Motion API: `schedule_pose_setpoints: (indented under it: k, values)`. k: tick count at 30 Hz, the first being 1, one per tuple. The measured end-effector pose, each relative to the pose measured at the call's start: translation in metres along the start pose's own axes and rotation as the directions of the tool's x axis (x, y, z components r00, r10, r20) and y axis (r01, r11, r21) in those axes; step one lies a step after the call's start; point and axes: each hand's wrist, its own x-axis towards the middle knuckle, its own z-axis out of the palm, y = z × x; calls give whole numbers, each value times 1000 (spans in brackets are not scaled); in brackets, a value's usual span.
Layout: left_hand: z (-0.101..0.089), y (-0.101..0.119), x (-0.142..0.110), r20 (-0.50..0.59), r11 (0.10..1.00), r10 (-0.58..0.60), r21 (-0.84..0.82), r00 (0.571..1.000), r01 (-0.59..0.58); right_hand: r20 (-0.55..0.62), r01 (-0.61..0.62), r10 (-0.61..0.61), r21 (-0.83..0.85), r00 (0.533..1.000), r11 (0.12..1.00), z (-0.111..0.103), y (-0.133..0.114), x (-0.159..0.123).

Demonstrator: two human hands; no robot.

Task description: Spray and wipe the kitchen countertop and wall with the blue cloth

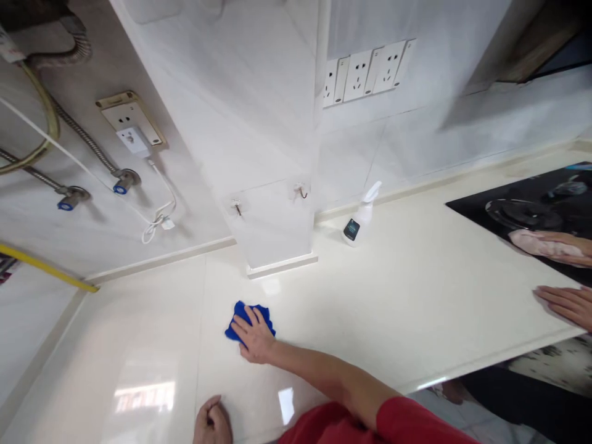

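Right hand (253,336): lower centre of the frame, grip apart, fingers spread flat, pressing down on the cloth
Blue microfibre cloth (266,319): bunched under that palm on the counter (416,296), held by pressure, not clamped
Left hand (213,422): bottom edge, grip curled together, nothing visible in it
White spray bottle (361,217): upright by the wall, apparently kept clear of the working area
Co-worker's hands (546,246): right edge, one on the black gas hob (522,206), the other on the counter's edge

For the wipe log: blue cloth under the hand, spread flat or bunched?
Bunched: the blue cloth is crumpled under the right hand, uneven edges showing around it.
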Motion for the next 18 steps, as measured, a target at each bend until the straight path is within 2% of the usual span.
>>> schedule_pose_setpoints:
  k: [2, 4, 7, 10, 13, 16, 18]
  values:
    - [-4, 6, -3, 20, 1000, -22, -15, 1000, 22, 4, 149, -150, 40, 989, 988, 6, -5, -21]
    - [-6, 8, -4, 25, 999, -27, -27, 999, 27, 3, 260, -261, 75, 965, 963, 7, 0, -48]
    - [-6, 9, -5, 9, 999, -9, -42, 1000, 10, -8, 297, -297, 86, 955, 951, -1, 23, -92]
    - [-6, 11, -5, 1, 999, -12, -50, 1000, 12, -52, 186, -185, 21, 981, 982, -20, 55, -139]
    - [-8, 15, -6, 25, 998, -12, -62, 1000, 14, -139, 6, -20, -100, 990, 995, -44, 92, -186]
    - [-12, 21, -8, 48, 999, -27, -40, 998, 29, -285, -258, 192, -218, 939, 941, -68, 130, -223]
    - [-13, 25, -10, 61, 999, -37, -18, 997, 38, -388, -442, 327, -258, 862, 859, -80, 152, -236]
